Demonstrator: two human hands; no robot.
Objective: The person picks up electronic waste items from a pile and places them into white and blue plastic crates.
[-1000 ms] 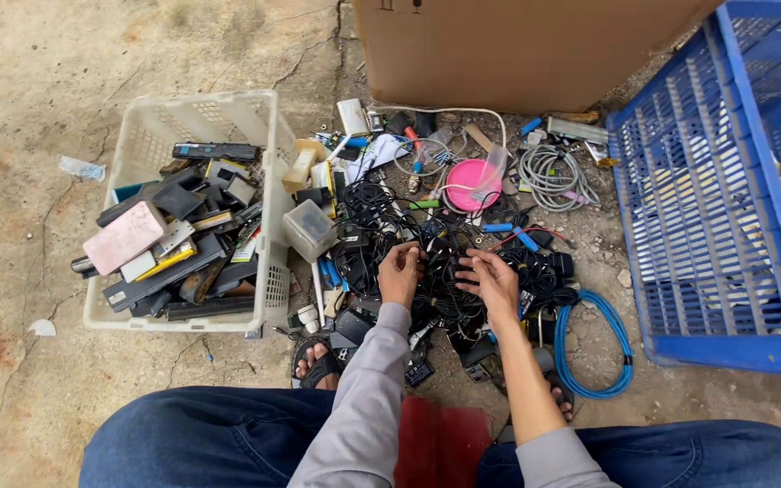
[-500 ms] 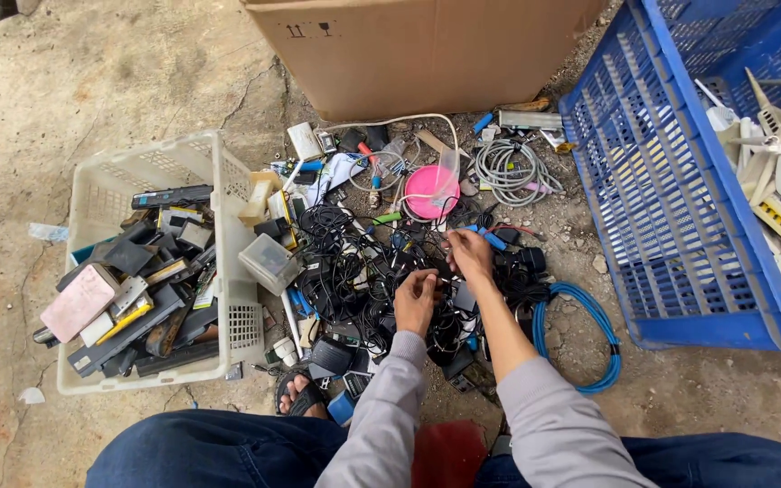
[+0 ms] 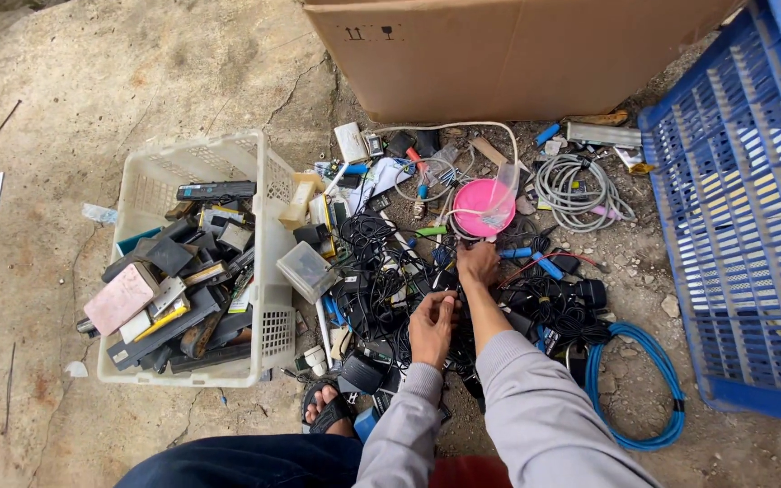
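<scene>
**cablejunkie:** Two hands deep in that black cable tangle on the concrete floor. Left hand is curled in the cords, fingers pinched on what looks like a black wire. Right hand sits further out at the pile's top edge, just below the pink disc, fingers bent down into the cords; can't tell for sure if it's actually gripping one. Biggest risk as I see it: everything's knotted, so a hard yank would likely drag half the heap along, chargers and all.

**scrapdad:** Yeah, and the clear box leans right against the white basket, touching the tangle. A snagged cord could tip it. Sandalled foot is right at the near edge of the pile too, so loops could catch it.

**cablejunkie:** Room's tight. Cardboard box walls off the far side, blue crate blocks the right, basket's on the left and already heaped. Blue hose coils near the right elbow.

**scrapdad:** Only open ground is the bare floor past the basket on the left, plus a gravelly strip in front of the crate.
</scene>
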